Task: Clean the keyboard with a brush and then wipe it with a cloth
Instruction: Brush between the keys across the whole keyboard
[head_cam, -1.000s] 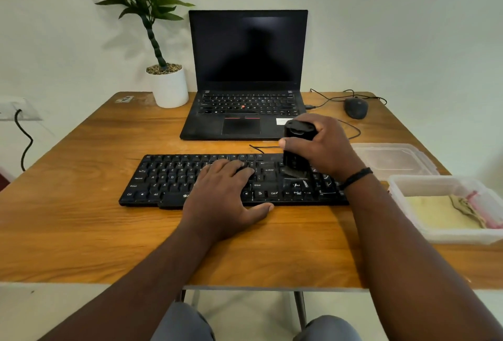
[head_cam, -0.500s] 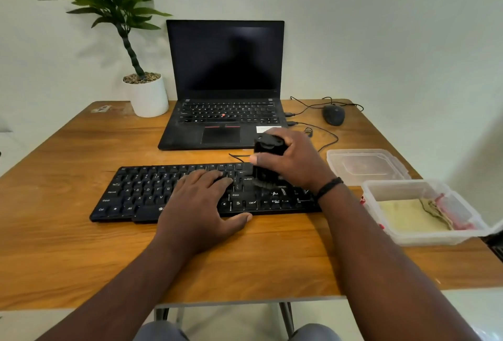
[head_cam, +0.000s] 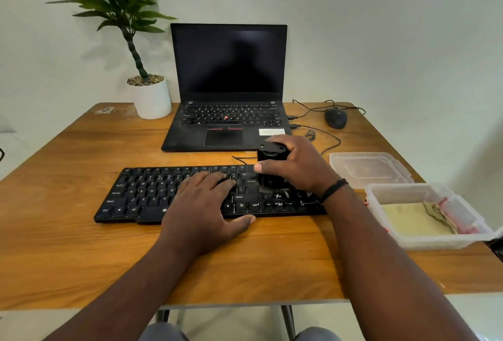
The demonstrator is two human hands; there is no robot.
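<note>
A black keyboard [head_cam: 152,193] lies across the middle of the wooden table [head_cam: 68,245]. My left hand [head_cam: 202,208] rests flat on its centre keys, fingers straight, thumb on the table by the front edge. My right hand [head_cam: 299,166] grips an upright black brush [head_cam: 270,162] whose bristles touch the keys at the keyboard's right part. A yellow cloth [head_cam: 411,219] lies in a clear plastic box [head_cam: 435,241] at the right.
An open black laptop [head_cam: 228,82] stands behind the keyboard, with a potted plant [head_cam: 149,95] to its left. A mouse [head_cam: 336,118] and cables lie at the back right. A clear lid [head_cam: 370,169] sits beside the box.
The camera view has shifted. My right hand still holds the brush on the right keys with only small movement. My left hand stays on the keyboard.
</note>
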